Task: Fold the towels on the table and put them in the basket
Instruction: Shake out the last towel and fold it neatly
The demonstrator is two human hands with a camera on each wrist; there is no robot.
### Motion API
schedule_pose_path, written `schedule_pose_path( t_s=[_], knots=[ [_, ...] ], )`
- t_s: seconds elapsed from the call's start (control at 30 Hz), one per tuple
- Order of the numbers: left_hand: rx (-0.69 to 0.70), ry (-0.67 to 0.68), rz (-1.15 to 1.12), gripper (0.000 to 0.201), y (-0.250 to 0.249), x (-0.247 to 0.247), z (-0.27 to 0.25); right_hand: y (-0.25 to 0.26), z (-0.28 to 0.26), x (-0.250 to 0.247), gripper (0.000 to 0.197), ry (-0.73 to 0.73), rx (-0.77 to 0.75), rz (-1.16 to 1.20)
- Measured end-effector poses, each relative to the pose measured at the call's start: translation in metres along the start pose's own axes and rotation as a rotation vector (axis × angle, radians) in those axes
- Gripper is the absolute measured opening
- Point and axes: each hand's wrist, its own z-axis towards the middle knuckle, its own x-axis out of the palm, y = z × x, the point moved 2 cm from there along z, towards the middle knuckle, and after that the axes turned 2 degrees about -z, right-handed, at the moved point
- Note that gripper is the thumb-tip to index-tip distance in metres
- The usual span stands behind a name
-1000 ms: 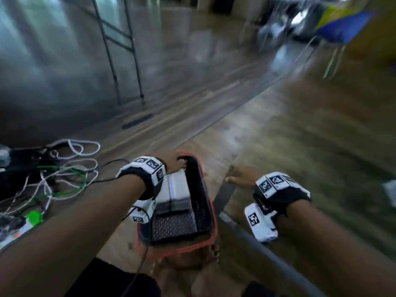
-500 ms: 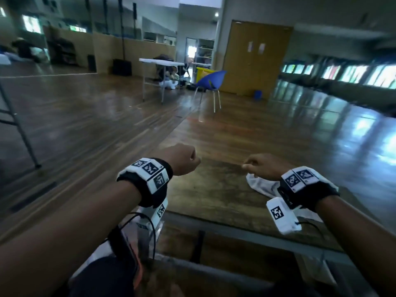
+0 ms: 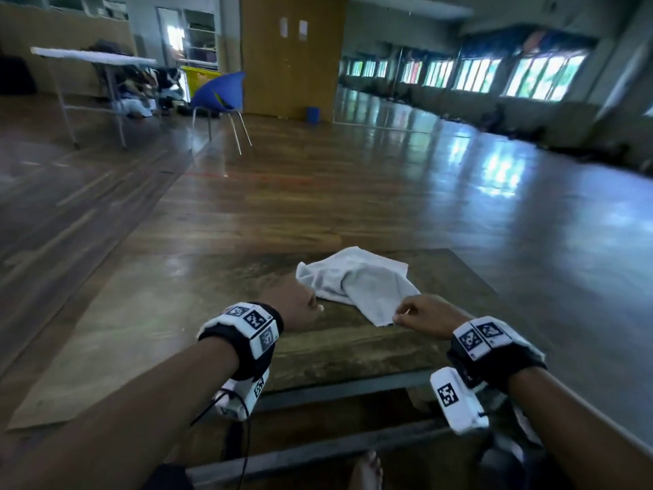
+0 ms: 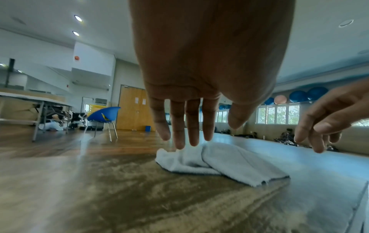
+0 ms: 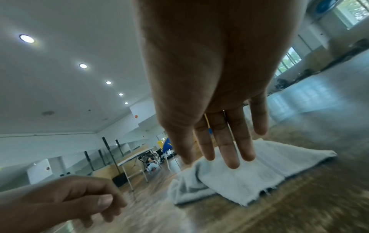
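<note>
A crumpled white towel (image 3: 357,284) lies on the low wooden table (image 3: 212,313), right of its middle. My left hand (image 3: 300,305) hovers at the towel's near left end, fingers straight in the left wrist view (image 4: 199,63) and holding nothing. My right hand (image 3: 420,313) is by the towel's near corner. The right wrist view shows its fingers (image 5: 229,149) stretched out over the cloth (image 5: 249,173), with no fold pinched. I cannot tell whether the fingertips touch the towel. The basket is out of view.
The table's grey metal frame (image 3: 335,387) runs along its near edge, with a bare foot (image 3: 367,472) below it. Far back on the wooden floor stand a blue chair (image 3: 221,93) and a white folding table (image 3: 92,58).
The head view has swung up from the basket on the floor to the table. Both hands have moved forward to the towel, and their fingers have loosened from fists.
</note>
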Motion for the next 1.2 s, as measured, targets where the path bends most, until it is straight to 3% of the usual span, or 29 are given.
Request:
schedule_pose_path(
  t_s=[0.2,0.3,0.37,0.53,0.7,0.83,1.0,1.2],
  knots=[
    [0.147,0.158,-0.084,0.037,-0.03,0.074,0.09,-0.053,0.063,0.055,0.035,0.011,0.132,-0.046],
    [0.259,0.084,-0.094,0.023,-0.052,0.089,0.115,-0.068,0.083,0.072,0.047,0.004,0.116,-0.097],
    [0.282,0.039,-0.11,0.029,-0.066,0.095,0.126,-0.075,0.089,0.081,0.049,0.008,0.093,-0.133],
    [0.236,0.009,0.042,0.038,-0.081,0.109,0.136,-0.078,0.086,0.092,0.032,-0.162,0.026,-0.217],
    [0.295,-0.101,0.133,0.013,-0.087,0.109,0.122,-0.077,0.064,0.101,0.022,-0.219,-0.034,-0.187],
    [0.408,-0.217,0.105,0.016,-0.091,0.086,0.099,-0.082,0.039,0.097,0.019,-0.242,-0.019,-0.292],
    [0.452,-0.467,0.03,0.017,-0.088,0.013,0.068,-0.087,0.009,0.055,0.016,-0.353,0.106,-0.208],
    [0.309,-0.716,-0.17,0.007,-0.055,-0.075,0.015,-0.062,-0.013,-0.014,0.004,-0.536,0.102,0.262]
  ],
)
